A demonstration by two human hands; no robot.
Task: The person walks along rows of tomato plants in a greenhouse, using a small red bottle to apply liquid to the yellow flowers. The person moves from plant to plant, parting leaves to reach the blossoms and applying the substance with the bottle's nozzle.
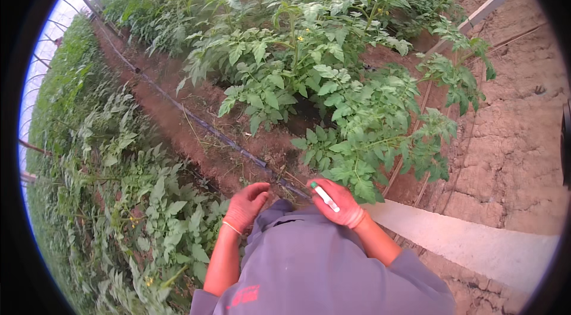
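My left hand [246, 206], in a thin glove with a cuff at the wrist, is held in front of my waist with its fingers slightly bent and nothing seen in it. To the right, my right hand [335, 203], gloved too, grips a small white tube or marker with a green cap [327, 199]. Between and beyond the hands a dark irrigation hose [223, 137] runs along the soil. Leafy tomato plants [357, 123] stand just past my right hand, some with yellow flowers. More tomato plants [165, 221] grow close to the left hand.
A pale concrete edge [464, 234] curves away at the right, beside cracked bare earth [513, 159]. A whitish post [490, 5] slants at the upper right. Thin strings or wires [417, 123] cross the ground there. Curved greenhouse ribs [42, 61] line the far left.
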